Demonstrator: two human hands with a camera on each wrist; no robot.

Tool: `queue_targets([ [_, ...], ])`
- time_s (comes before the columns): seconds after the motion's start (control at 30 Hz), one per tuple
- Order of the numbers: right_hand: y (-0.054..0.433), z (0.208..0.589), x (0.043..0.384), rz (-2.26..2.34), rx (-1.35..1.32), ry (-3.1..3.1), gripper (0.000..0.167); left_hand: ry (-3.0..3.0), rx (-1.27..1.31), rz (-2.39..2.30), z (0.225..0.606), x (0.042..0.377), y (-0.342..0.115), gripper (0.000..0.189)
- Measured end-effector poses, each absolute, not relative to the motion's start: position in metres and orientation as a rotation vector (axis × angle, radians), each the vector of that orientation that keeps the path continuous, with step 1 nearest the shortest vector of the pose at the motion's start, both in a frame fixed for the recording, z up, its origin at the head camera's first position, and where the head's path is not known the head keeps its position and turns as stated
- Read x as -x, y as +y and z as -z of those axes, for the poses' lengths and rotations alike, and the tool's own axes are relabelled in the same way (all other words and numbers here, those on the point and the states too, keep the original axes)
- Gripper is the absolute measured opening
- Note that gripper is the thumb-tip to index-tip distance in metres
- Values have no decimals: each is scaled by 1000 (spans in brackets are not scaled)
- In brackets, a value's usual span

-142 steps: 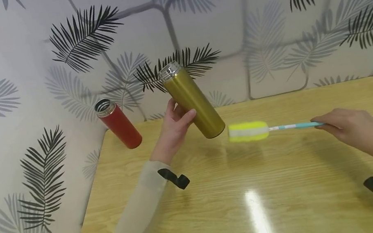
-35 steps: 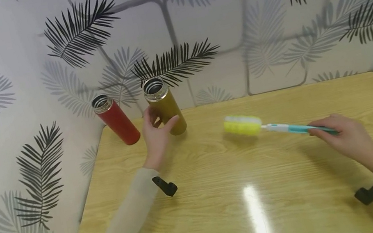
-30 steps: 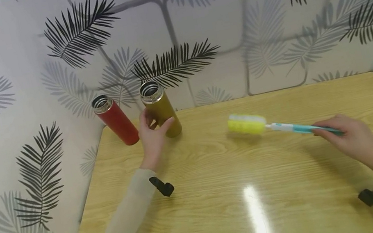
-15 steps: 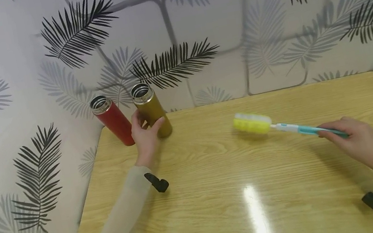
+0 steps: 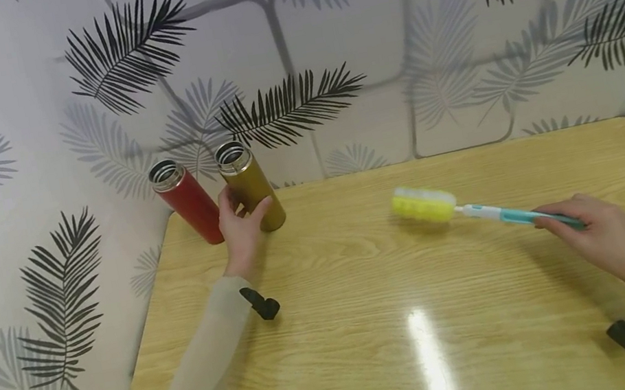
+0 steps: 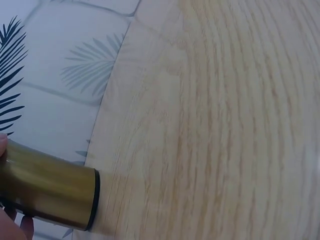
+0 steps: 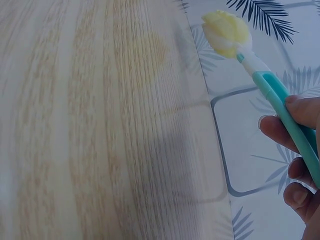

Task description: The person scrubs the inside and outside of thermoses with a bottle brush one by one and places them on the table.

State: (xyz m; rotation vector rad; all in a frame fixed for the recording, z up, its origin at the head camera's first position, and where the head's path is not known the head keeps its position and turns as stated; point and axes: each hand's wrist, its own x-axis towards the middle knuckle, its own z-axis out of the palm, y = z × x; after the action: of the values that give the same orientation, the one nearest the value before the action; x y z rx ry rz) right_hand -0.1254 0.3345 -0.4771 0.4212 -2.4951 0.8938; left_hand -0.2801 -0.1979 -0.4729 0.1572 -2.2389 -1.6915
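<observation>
At the table's back left, my left hand point(image 5: 240, 227) grips a gold thermos bottle point(image 5: 252, 192) low on its body. The bottle stands with its lidless mouth up, and in the left wrist view the lower part of the gold bottle point(image 6: 47, 185) shows with its dark base rim. Close on its left is a red thermos bottle point(image 5: 189, 206), also lidless, partly hidden by my fingers. My right hand point(image 5: 598, 235) pinches the teal handle of a bottle brush point(image 5: 517, 216). The brush's yellow and white sponge head point(image 5: 424, 204) points left, above the tabletop.
A wood-grain table point(image 5: 361, 326) spreads below both hands, with a bright light reflection near the front. Behind and to the left rises a pale wall point(image 5: 348, 42) with a leaf pattern, close to both bottles.
My left hand has lowered the gold bottle from its raised tilt and moved it left, beside the red one. The brush dipped slightly and lately shifted a little right, still held.
</observation>
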Motion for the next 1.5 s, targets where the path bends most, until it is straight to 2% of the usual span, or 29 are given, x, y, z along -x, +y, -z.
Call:
queue_targets([
  [0.23, 334, 477, 124, -926, -421, -2495, 29, -2306, -99, 1674, 475, 280, -202, 86],
  [0.43, 334, 473, 120, -928, -396, -2494, 23, -2272, -125, 1699, 477, 270, -199, 95],
  [0.73, 352, 474, 116, -866, -328, -2531, 20, -2199, -94, 1665, 481, 235, -195, 60],
  [1.03, 379, 467, 104, -782, -107, -2583, 17, -2504, 205, 1544, 482, 213, -186, 31],
  [1.27, 398, 470, 100, -844, 86, -2532, 22, -2659, 378, 1458, 479, 204, -175, 35],
  [1.5, 413, 482, 101, -841, 433, -2491, 29, -2752, 448, 1433, 482, 203, -170, 40],
])
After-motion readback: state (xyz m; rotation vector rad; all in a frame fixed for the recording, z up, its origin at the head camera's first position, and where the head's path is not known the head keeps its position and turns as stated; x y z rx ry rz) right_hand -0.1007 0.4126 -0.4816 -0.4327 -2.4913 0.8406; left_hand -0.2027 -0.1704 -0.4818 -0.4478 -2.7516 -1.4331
